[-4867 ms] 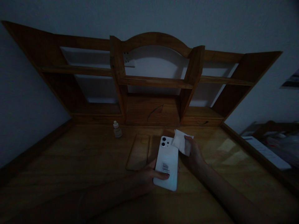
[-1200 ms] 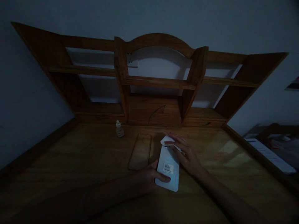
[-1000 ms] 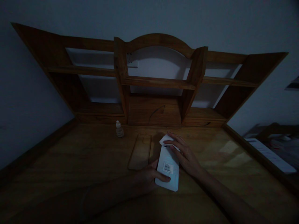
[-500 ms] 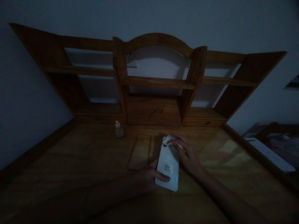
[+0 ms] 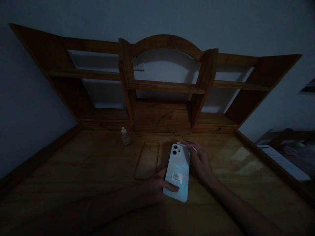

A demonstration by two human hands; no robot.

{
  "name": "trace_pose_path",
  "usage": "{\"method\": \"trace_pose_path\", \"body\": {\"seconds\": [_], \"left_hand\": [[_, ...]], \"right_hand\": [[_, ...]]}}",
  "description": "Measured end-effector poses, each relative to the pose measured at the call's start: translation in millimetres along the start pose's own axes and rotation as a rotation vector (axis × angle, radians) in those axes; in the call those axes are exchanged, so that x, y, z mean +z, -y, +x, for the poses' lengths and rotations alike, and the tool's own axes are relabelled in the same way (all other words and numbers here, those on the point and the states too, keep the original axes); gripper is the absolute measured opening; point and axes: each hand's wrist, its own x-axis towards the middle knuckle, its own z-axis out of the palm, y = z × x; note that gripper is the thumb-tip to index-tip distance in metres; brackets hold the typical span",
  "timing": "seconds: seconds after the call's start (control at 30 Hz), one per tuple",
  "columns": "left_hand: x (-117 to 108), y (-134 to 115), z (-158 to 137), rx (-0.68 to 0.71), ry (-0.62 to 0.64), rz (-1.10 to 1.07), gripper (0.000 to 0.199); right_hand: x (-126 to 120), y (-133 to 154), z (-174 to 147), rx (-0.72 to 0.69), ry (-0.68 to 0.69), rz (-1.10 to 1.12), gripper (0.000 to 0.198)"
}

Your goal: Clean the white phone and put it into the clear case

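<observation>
A white smartphone (image 5: 179,164) is held back side up, its camera lenses at the far end and a printed label on the lower half. My left hand (image 5: 159,185) grips its lower left edge, thumb across the back. At the phone's upper right edge, my right hand (image 5: 200,160) is closed on a white tissue (image 5: 194,149), which is partly hidden behind the fingers and the phone. To the left of the phone, a clear phone case (image 5: 147,160) lies flat on the wooden desk (image 5: 98,164).
A small dropper bottle (image 5: 125,137) stands on the desk, left of the case. Behind it rises a wooden shelf unit (image 5: 167,86) along the wall, with a power socket (image 5: 138,63) showing through. Raised wooden edging (image 5: 270,160) borders the desk's right side.
My right hand has moved the tissue off the camera lenses to the phone's right edge, so the lenses now show. My left hand and the phone have stayed nearly still.
</observation>
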Motion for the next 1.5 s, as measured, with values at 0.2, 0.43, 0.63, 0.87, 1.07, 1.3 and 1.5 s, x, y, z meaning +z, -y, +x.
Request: {"method": "trace_pose_path", "body": {"seconds": [0.2, 0.43, 0.63, 0.87, 1.07, 1.3, 1.5], "left_hand": [[-2.2, 2.4, 1.7, -0.014, -0.026, -0.007, 0.072], [-1.3, 1.9, 1.5, 0.013, 0.015, -0.002, 0.066], [-2.3, 2.4, 1.9, -0.007, -0.044, -0.028, 0.066], [-6.3, 4.1, 2.7, -0.001, -0.026, -0.033, 0.061], [-3.3, 4.8, 3.0, 0.001, -0.063, -0.041, 0.057], [-3.1, 4.3, 3.2, 0.000, -0.066, -0.006, 0.061], [-2.0, 4.5, 2.2, 0.012, -0.078, -0.014, 0.059]], "right_hand": [[-0.1, -0.6, -0.2, -0.022, 0.037, -0.029, 0.031], [-1.6, -4.6, -0.8, -0.110, 0.122, -0.179, 0.031], [-4.6, -4.5, 0.1, -0.319, 0.199, -0.460, 0.039], [-2.7, 2.0, -3.7, -0.426, 0.219, -0.689, 0.043], [3.1, 7.6, -9.5, -0.456, 0.212, -0.851, 0.042], [7.2, 13.7, -13.2, -0.372, 0.181, -0.786, 0.043], [6.0, 8.8, -15.9, -0.417, 0.258, -0.778, 0.056]]}}
